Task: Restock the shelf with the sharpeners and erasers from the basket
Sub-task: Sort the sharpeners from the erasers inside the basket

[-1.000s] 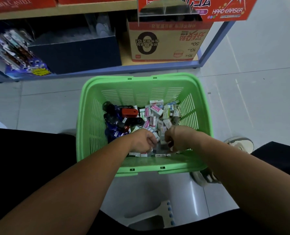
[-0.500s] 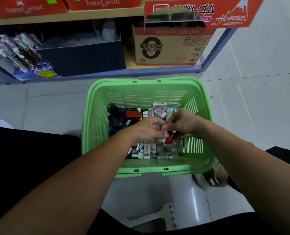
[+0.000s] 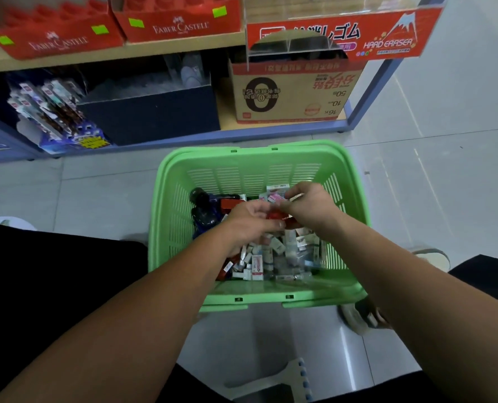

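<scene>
Basket (image 3: pixel 253 154), green, on the floor. Left hand (image 3: pixel 250 221) and right hand (image 3: pixel 311 205) close together over its middle, fingers curled, both pinching one small red thing (image 3: pixel 281 219). Erasers (image 3: pixel 265 257) piled at 6 o'clock inside, dark sharpeners (image 3: pixel 204 212) at 10. Shelf (image 3: pixel 125 50) with red boxes (image 3: pixel 181 21) at 12 o'clock, past the basket.

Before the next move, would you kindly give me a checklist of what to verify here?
1. Left hand pinches the red item: ok.
2. Red item is a sharpener: cannot tell.
3. Right hand holds something: cannot tell, its fingers are blurred.
4. Erasers left in the basket: ok, many.
5. Basket upright on the floor: ok.
6. Room in the eraser display: cannot tell.
</scene>
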